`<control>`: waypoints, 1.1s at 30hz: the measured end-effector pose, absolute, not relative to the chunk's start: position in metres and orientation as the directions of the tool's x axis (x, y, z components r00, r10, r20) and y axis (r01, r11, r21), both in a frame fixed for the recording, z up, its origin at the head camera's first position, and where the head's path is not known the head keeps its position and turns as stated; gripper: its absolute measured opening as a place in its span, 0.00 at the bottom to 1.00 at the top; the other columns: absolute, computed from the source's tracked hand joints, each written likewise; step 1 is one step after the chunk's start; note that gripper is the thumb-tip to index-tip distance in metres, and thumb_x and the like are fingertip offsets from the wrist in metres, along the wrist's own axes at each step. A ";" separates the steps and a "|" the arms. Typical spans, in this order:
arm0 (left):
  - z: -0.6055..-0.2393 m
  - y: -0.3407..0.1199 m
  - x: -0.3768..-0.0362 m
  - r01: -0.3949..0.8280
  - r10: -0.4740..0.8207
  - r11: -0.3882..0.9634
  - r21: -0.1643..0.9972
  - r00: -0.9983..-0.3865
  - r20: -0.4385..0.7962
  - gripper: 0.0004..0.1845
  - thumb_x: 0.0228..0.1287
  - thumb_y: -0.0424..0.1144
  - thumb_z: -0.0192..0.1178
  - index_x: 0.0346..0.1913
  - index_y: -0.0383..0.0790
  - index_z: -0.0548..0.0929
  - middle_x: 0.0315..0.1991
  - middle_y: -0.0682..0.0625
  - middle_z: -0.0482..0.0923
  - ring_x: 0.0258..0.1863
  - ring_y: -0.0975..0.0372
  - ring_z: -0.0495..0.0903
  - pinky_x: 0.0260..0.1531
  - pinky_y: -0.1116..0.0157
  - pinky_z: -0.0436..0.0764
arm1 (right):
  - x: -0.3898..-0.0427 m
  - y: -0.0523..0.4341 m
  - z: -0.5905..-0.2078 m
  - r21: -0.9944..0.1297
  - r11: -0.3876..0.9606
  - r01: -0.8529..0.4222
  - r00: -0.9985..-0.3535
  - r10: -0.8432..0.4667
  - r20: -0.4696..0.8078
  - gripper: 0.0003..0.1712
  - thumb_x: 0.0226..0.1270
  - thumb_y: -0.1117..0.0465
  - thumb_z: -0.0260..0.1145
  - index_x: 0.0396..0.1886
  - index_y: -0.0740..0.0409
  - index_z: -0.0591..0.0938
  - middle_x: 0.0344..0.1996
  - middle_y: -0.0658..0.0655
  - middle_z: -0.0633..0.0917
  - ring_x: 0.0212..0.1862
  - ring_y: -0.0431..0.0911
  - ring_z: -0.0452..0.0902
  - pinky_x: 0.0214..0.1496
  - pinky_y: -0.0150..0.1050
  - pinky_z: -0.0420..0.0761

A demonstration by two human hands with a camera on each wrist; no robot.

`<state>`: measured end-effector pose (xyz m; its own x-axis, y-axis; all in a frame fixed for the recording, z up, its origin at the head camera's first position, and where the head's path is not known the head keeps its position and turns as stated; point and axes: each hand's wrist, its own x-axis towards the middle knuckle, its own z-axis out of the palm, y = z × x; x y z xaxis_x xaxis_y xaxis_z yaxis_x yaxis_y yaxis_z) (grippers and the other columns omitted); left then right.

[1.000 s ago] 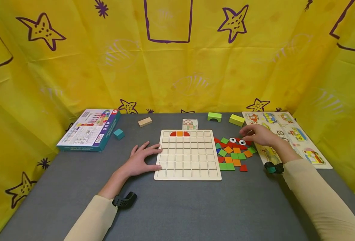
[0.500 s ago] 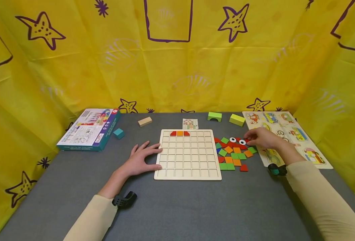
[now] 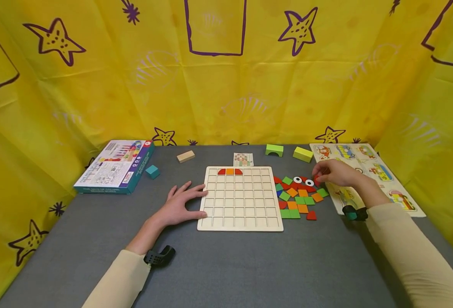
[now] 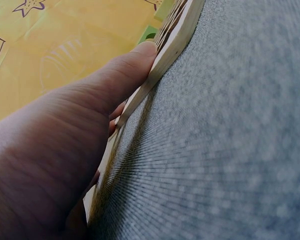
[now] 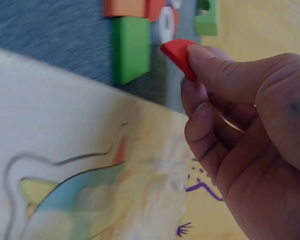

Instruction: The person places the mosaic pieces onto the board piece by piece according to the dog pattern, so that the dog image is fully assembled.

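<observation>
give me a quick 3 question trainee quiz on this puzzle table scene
1. True or false: the right hand pinches a red wooden tile.
2. Which edge of the pale wooden grid board does the left hand rest on? A near, B left, C right.
3. Fill in: the board's top row holds two red pieces flanking an ___ square tile.

Key: 1 true; 2 B; 3 orange.

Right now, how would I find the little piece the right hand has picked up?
Start at the big wooden grid board in the middle of the grey table. Just right of it lies a pile of coloured tiles. At the pile's far right edge, the right hand pinches one red piece: the only one lifted off the table.
</observation>
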<state>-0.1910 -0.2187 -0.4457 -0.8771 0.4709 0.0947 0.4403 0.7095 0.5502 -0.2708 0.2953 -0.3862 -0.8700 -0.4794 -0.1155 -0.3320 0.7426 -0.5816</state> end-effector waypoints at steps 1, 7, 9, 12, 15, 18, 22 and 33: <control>-0.445 -0.219 -0.191 0.440 0.469 0.710 0.551 -0.878 0.096 0.39 0.58 0.57 0.73 0.70 0.46 0.77 0.75 0.48 0.64 0.77 0.40 0.47 0.68 0.34 0.33 | -0.271 0.294 -0.385 -0.585 0.736 -0.340 -0.871 -0.481 -0.099 0.08 0.69 0.68 0.68 0.44 0.69 0.82 0.35 0.53 0.83 0.37 0.50 0.76 0.39 0.42 0.77; -0.446 -0.221 -0.191 0.444 0.466 0.713 0.543 -0.879 0.106 0.39 0.57 0.58 0.72 0.70 0.46 0.77 0.75 0.48 0.64 0.77 0.40 0.47 0.67 0.34 0.33 | -0.276 0.270 -0.381 -0.629 0.703 -0.332 -0.880 -0.470 -0.061 0.13 0.70 0.65 0.69 0.49 0.69 0.83 0.39 0.56 0.85 0.39 0.50 0.79 0.43 0.42 0.79; -0.447 -0.221 -0.192 0.446 0.467 0.715 0.539 -0.878 0.106 0.40 0.58 0.59 0.72 0.70 0.46 0.77 0.75 0.48 0.64 0.77 0.41 0.47 0.67 0.34 0.33 | -0.278 0.258 -0.380 -0.634 0.701 -0.326 -0.880 -0.470 -0.066 0.14 0.70 0.63 0.69 0.50 0.68 0.83 0.39 0.56 0.85 0.39 0.50 0.78 0.42 0.41 0.79; -0.448 -0.220 -0.193 0.449 0.470 0.714 0.538 -0.876 0.107 0.40 0.57 0.60 0.72 0.70 0.46 0.77 0.75 0.49 0.64 0.77 0.40 0.47 0.67 0.34 0.33 | -0.280 0.238 -0.378 -0.657 0.679 -0.327 -0.870 -0.488 -0.071 0.15 0.71 0.61 0.69 0.51 0.67 0.83 0.40 0.57 0.84 0.38 0.52 0.77 0.41 0.44 0.78; -0.449 -0.219 -0.193 0.447 0.471 0.715 0.538 -0.876 0.102 0.40 0.57 0.60 0.72 0.70 0.47 0.77 0.75 0.50 0.64 0.77 0.41 0.46 0.68 0.34 0.33 | -0.282 0.217 -0.375 -0.689 0.647 -0.328 -0.858 -0.509 -0.070 0.13 0.71 0.61 0.69 0.49 0.65 0.83 0.39 0.57 0.84 0.38 0.54 0.77 0.41 0.46 0.78; -0.450 -0.219 -0.194 0.445 0.472 0.718 0.535 -0.876 0.096 0.39 0.58 0.60 0.71 0.70 0.48 0.77 0.76 0.51 0.63 0.77 0.41 0.46 0.68 0.34 0.33 | -0.285 0.196 -0.374 -0.704 0.624 -0.338 -0.848 -0.526 -0.059 0.11 0.70 0.62 0.69 0.47 0.63 0.84 0.39 0.57 0.84 0.39 0.54 0.78 0.42 0.46 0.79; -0.450 -0.218 -0.194 0.449 0.474 0.715 0.537 -0.875 0.100 0.39 0.58 0.60 0.72 0.70 0.47 0.77 0.75 0.51 0.64 0.77 0.41 0.46 0.67 0.33 0.33 | -0.287 0.169 -0.371 -0.724 0.596 -0.347 -0.837 -0.545 -0.048 0.10 0.70 0.62 0.69 0.46 0.62 0.84 0.41 0.57 0.85 0.43 0.55 0.80 0.46 0.48 0.80; -0.449 -0.220 -0.192 0.447 0.474 0.714 0.538 -0.875 0.098 0.39 0.58 0.58 0.72 0.70 0.47 0.77 0.75 0.50 0.64 0.77 0.41 0.46 0.67 0.34 0.33 | -0.298 0.101 -0.380 -0.777 0.501 -0.380 -0.776 -0.630 -0.026 0.07 0.71 0.66 0.67 0.45 0.65 0.83 0.38 0.57 0.84 0.40 0.58 0.79 0.46 0.48 0.79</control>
<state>-0.1923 -0.2197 -0.4488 -0.8751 0.4740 0.0977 0.4471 0.7144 0.5382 -0.2976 0.1007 -0.3803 -0.7765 -0.6296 -0.0262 -0.3804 0.5015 -0.7770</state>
